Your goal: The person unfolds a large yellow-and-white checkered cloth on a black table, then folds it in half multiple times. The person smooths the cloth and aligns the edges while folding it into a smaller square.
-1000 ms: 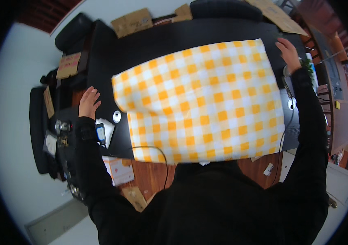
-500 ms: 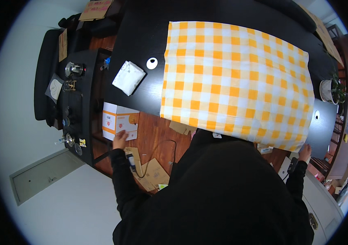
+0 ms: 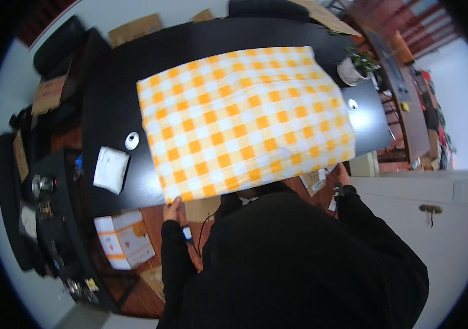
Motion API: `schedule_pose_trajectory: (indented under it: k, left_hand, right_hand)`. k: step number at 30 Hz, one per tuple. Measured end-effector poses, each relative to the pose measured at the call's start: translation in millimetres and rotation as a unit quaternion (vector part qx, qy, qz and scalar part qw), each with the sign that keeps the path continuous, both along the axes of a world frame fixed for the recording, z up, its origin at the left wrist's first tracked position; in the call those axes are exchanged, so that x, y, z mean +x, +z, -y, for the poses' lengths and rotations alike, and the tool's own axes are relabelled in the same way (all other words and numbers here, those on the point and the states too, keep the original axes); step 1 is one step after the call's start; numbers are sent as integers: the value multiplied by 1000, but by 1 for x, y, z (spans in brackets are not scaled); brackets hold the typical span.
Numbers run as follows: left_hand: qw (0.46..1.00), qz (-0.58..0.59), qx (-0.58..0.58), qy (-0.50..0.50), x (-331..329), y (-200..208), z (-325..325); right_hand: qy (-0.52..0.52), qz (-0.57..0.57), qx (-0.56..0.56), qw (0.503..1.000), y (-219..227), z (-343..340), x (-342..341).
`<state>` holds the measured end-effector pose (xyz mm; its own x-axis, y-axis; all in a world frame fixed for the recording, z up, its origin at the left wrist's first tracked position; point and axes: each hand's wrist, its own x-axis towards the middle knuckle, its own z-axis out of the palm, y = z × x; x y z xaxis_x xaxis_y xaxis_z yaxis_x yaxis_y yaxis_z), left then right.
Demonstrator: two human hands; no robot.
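A yellow-and-white checked tablecloth (image 3: 245, 118) lies over the dark table (image 3: 116, 109), with slight wrinkles toward its right side. At its near left corner, my left hand (image 3: 173, 210) has its fingers closed on the cloth's edge. My right hand (image 3: 342, 174) is at the table's near edge, just below the cloth's near right corner. Its fingers are small and blurred, so whether they grip the cloth does not show.
On the table's left stand a white packet (image 3: 111, 169) and a white round grommet (image 3: 132, 141); another grommet (image 3: 352, 104) lies to the right. A potted plant (image 3: 353, 71) stands at the far right. A white-and-orange box (image 3: 127, 241) and cardboard are on the floor.
My left hand has come up from beside the box to the cloth's near left corner and taken hold of it. The view has turned and shifted to the right. My right hand stays near the right corner.
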<state>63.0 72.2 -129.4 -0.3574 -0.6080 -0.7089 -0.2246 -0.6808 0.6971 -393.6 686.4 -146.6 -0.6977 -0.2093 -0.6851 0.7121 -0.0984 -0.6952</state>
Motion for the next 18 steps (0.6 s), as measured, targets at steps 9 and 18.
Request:
schedule_pose_trajectory:
  k: [9, 18]
  left_hand:
    - [989, 10, -111, -97, 30, -5, 18]
    - [992, -31, -117, 25, 17, 72, 13]
  right_hand:
    - [-227, 50, 85, 969, 70, 49, 18]
    - [-351, 41, -108, 929, 42, 64, 2]
